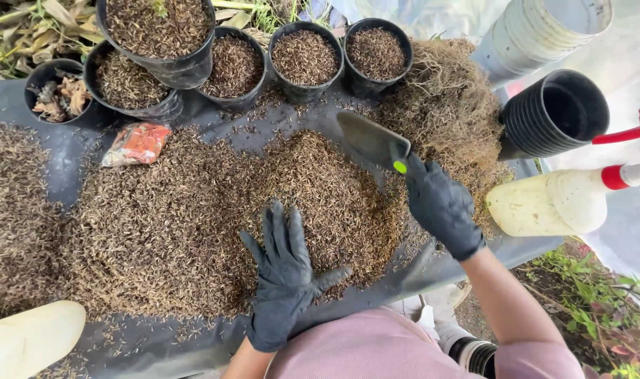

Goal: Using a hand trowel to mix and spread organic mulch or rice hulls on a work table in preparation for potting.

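A wide heap of brown husk-like potting mix (193,210) covers a black sheet (165,344). My left hand (283,270), in a black glove, lies flat and spread on the near side of the heap. My right hand (439,203), also gloved, grips the green-tipped handle of a grey trowel (370,139). The trowel's blade points up-left over the heap's far edge. A mound of fibrous tan roots (446,105) sits just beyond the trowel.
Several black pots (306,56) filled with the mix line the back, one holding dry leaves (53,98). A stack of black pots lying on its side (555,112), a white bucket (544,28), a pale spray bottle (551,202) and an orange packet (137,142) lie around.
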